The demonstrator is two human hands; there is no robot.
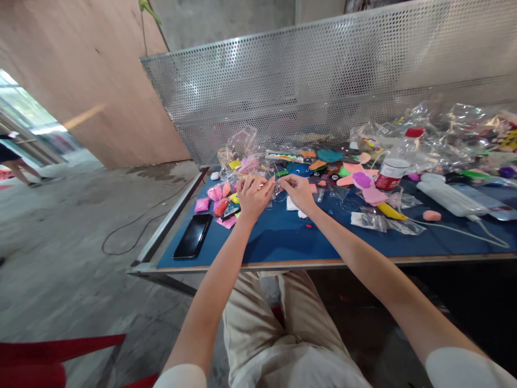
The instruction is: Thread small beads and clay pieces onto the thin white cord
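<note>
Lying near left hand: pink-filled packets

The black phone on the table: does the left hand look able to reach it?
Probably yes: nothing covers the black phone, and only small coloured packets lie between it and the left hand.

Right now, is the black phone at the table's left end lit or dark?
Dark: the black phone lies flat with a uniformly black face and no lit display showing. Whether it's powered off or just asleep, cannot tell.
</note>
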